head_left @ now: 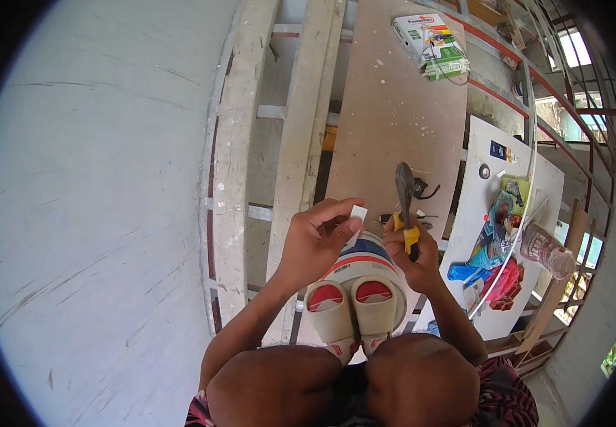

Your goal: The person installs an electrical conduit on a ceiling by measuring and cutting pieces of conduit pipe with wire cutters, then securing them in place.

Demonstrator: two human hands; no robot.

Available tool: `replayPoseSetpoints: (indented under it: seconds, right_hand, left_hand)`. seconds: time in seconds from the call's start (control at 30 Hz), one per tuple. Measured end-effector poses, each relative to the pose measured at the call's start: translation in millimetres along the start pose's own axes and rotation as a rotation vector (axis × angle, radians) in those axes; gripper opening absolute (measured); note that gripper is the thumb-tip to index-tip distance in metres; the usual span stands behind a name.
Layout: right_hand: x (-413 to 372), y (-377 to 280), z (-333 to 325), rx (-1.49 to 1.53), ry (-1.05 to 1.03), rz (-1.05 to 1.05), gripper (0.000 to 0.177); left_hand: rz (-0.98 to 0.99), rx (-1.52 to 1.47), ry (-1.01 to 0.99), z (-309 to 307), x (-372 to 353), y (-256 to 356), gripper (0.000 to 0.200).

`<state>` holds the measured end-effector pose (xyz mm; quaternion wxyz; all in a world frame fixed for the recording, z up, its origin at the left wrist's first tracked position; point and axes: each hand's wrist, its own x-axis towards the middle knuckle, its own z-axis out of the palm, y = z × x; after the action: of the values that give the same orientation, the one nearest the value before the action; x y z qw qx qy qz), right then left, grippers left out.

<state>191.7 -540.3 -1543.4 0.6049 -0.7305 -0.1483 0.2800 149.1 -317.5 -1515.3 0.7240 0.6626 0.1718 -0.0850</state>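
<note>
My left hand (320, 242) pinches a small white piece (358, 213) between thumb and fingertips, just left of the pliers. My right hand (416, 255) is wrapped round the yellow and black handles of the pliers (405, 193), whose dark metal jaws point up and away from me. The pliers and the white piece are apart. Below both hands is a white bucket (365, 265) with blue and red bands, and my feet in cream slippers (375, 304) rest on it.
A brown board (400, 107) carries a Powerflex box (432, 46), a black coiled item and small tools. At the right, a white board (457, 235) holds tape (484, 171), plastic bags and a clear container (546, 250). A pale wall (108, 178) stands left, beside wooden planks (237, 156).
</note>
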Motion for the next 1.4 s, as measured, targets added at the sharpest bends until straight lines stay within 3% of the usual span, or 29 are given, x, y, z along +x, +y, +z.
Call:
replayPoseSetpoints:
  seconds: [0.23,0.37,0.43,0.5,0.63,0.7,0.73,0.77,0.8,0.9,0.93,0.97,1.03,1.13,1.23,1.33,1.37,1.4]
  right_hand:
    - [2.0,6.9,-3.1,0.018,-0.052,0.048,0.028]
    - [5.2,0.8,5.7,0.132,0.080,-0.039,0.042]
    - [8.2,-5.7,6.5,0.216,0.117,-0.033,0.045]
    - [11.0,-7.9,-0.9,0.185,0.042,0.072,0.046]
    - [18.8,-2.5,-10.1,0.198,0.077,0.012,0.051]
    - [28.4,-24.8,-19.7,0.241,0.119,0.069,0.042]
    - [32.2,-34.0,-19.9,0.224,0.209,0.103,0.038]
    - [47.5,-31.5,-32.4,0.122,0.153,0.066,0.036]
    - [56.4,-72.2,-32.9,0.032,0.129,0.063,0.032]
    - [100.5,-42.2,-85.5,-0.293,0.017,-0.063,0.071]
    - [132.3,-33.2,-94.0,-0.657,0.041,-0.046,0.086]
    - [148.7,-65.2,-77.7,-0.630,0.031,-0.106,0.086]
    - [133.8,-145.6,-62.2,-0.291,-0.040,-0.168,0.080]
    - [109.4,-306.7,-43.1,-0.179,-0.070,-0.290,0.075]
    - [81.6,-472.5,-31.6,-0.148,-0.064,-0.453,0.071]
    - [48.7,-638.2,-30.3,-0.111,-0.036,-0.650,0.067]
    - [43.1,-688.2,-31.5,-0.102,-0.024,-0.718,0.065]
    - [32.1,-737.5,-30.7,-0.092,-0.014,-0.783,0.064]
  left_hand:
    - [-0.053,-0.100,0.028,-4.3,0.2,9.5,0.029]
    - [0.022,-0.070,0.029,-7.8,0.0,8.6,0.029]
    - [-0.020,-0.204,0.069,-6.6,-1.3,12.7,0.027]
    - [0.007,-0.192,0.125,-9.8,-3.7,17.6,0.026]
    - [0.106,-0.112,0.283,-42.7,-17.9,38.0,0.020]
    - [0.212,-0.063,0.388,-73.4,-35.8,68.2,0.015]
    - [0.166,0.160,0.493,-89.0,-52.2,102.6,0.012]
    - [0.334,0.243,0.539,-111.0,-66.9,122.5,0.012]
    - [0.418,0.303,0.621,-133.8,-82.9,157.0,0.012]
    - [0.527,0.560,0.830,-185.8,-149.4,274.5,0.013]
    - [0.576,0.671,0.924,-200.7,-175.5,318.0,0.012]
    - [0.614,0.775,1.017,-211.9,-204.2,360.1,0.011]
    - [0.723,0.999,1.100,-233.1,-266.3,452.0,0.011]
    - [0.977,1.376,1.248,-237.5,-348.8,592.9,0.015]
    - [1.181,1.409,1.335,-207.3,-431.2,724.4,0.018]
    - [1.616,1.523,1.360,-186.6,-517.7,858.7,0.020]
    - [1.656,1.200,1.427,-169.4,-526.5,895.2,0.020]
    - [1.639,1.158,1.523,-160.6,-548.5,935.7,0.023]
